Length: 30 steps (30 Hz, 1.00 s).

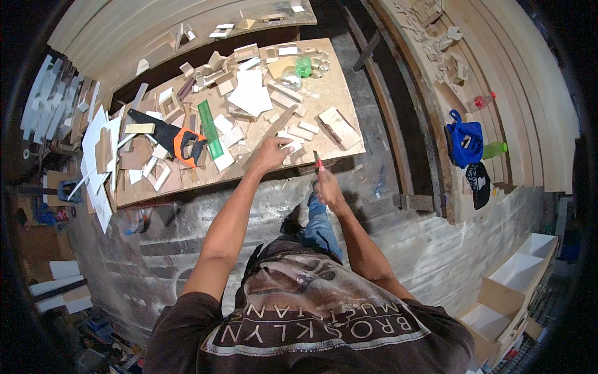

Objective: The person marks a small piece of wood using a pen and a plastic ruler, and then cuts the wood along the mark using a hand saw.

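Note:
At the near edge of the wooden worktable, my left hand is closed with fingers and thumb on a small white-faced wood block. To its right, just off the table edge, my right hand grips a small red-handled tool. A short dark blade points up from that handle; its exact kind is too small to tell. Small wood offcuts lie just beyond my left hand. A larger pale wood block with a dark groove rests near the table's right corner.
A handsaw with an orange handle and a green strip lie among scraps on the left. White sheets and a green bottle piece sit farther back. A blue bag and black cap rest on the right-hand bench.

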Available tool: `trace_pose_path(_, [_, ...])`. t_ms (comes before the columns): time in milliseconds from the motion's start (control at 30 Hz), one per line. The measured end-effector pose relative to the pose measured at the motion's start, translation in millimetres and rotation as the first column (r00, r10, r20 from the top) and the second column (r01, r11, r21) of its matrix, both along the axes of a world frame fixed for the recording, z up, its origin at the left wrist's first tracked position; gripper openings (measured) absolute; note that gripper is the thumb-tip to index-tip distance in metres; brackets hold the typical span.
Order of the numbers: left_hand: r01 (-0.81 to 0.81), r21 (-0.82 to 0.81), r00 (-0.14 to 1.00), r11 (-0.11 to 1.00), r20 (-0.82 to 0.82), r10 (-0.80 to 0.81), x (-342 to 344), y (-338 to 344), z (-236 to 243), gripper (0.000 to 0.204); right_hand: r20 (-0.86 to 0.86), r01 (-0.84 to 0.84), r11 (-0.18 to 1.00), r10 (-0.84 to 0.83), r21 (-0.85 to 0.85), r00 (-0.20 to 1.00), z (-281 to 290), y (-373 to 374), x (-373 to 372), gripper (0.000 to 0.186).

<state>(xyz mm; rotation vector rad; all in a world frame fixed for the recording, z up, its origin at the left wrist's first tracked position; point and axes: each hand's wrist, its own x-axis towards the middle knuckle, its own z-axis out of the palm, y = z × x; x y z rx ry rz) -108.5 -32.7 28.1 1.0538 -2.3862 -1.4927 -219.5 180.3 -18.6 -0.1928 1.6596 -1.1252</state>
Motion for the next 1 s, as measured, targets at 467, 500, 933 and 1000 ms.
trace_pose_path(467, [0.113,-0.495,0.994,0.862,0.048,-0.103,-38.8,63.4,-60.9,0.024,-0.476,-0.07,0.993,0.017,-0.095,0.879,-51.7,9.5,-7.0,0.059])
trace_pose_path(500, [0.111,-0.508,0.993,0.854,0.036,-0.108,-38.3,62.5,-61.4,0.024,-0.514,-0.074,0.995,0.031,-0.064,0.857,-52.6,5.3,-4.7,0.059])
trace_pose_path(933, [0.09,-0.578,0.991,0.811,-0.03,-0.131,-38.0,64.6,-60.6,0.021,-0.621,-0.073,0.997,0.082,0.041,0.78,-41.7,-0.6,1.3,0.056])
trace_pose_path(1000, [0.093,-0.57,0.992,0.816,-0.019,-0.127,-38.0,66.0,-57.7,0.021,-0.647,-0.076,0.994,0.107,0.076,0.755,-44.8,-1.9,0.5,0.056])
